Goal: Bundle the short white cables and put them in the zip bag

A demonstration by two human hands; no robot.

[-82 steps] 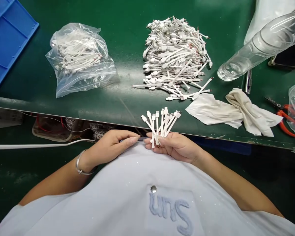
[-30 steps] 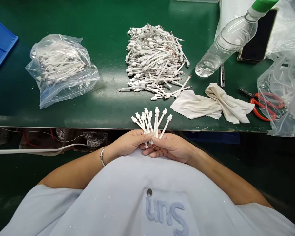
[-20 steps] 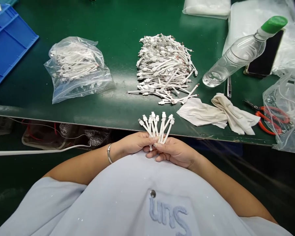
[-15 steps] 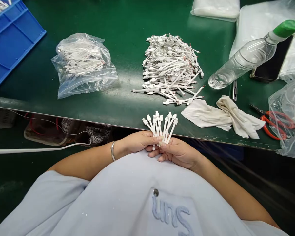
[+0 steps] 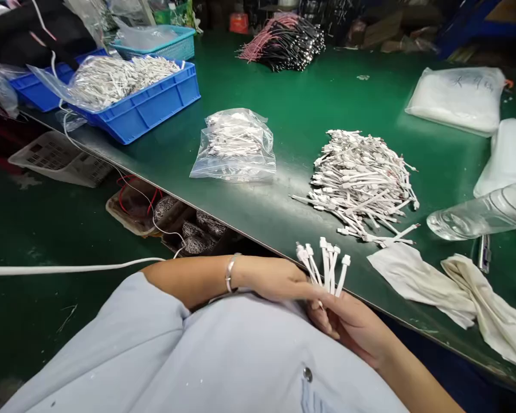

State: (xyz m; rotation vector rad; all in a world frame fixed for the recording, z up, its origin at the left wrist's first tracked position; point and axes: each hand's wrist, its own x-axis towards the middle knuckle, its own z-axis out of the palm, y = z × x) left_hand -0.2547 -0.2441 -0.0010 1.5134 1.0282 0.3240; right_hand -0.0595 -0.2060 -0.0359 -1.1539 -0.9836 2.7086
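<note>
White cables (image 5: 325,265), upright, pinched in right fingers (image 5: 329,312)

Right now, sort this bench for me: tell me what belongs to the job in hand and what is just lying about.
Job in hand:
- bunch of short white cables, gripped in the right hand, left hand touching it
- loose pile of white cables
- zip bag of cables

Lying about:
- water bottle
- crumpled white cloth

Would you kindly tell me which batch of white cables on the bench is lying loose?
The heap on the green bench mat, beside the white cloth. The other two sit in clear plastic: one in the zip bag, one over the blue crate.
</note>
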